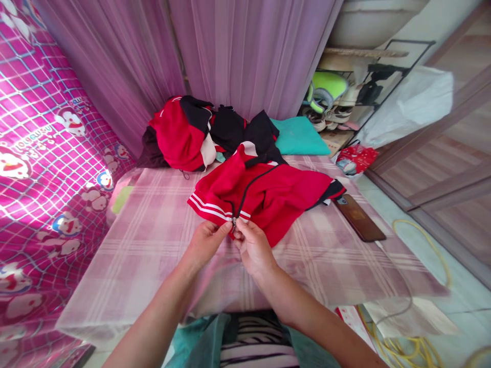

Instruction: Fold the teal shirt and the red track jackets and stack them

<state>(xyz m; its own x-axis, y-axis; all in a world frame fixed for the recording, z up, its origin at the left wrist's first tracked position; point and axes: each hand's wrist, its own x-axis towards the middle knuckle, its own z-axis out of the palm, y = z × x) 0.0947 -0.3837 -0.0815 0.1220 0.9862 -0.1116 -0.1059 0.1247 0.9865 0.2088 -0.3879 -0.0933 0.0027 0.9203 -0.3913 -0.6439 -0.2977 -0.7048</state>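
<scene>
A red jacket (288, 190) with white-striped hem and a dark zipper (251, 182) lies spread on the checked tablecloth (126, 245). At the near edge of its hem, my left hand (207, 241) pinches the jacket to the left of the zipper's lower end. My right hand (253, 244) is closed there too, thumb and fingers on the hem just right of the zipper slider (234, 221). My fingertips almost meet around this metal piece. Parts of the hem are hidden beneath my fingers.
Red and black clothes (177, 134) are heaped at the table's back, beside a folded teal cloth (301, 136). A phone (359, 217) with a charging cable lies at the right. Beyond stands a shoe rack (383, 69); a yellow cable (414, 350) lies on the floor.
</scene>
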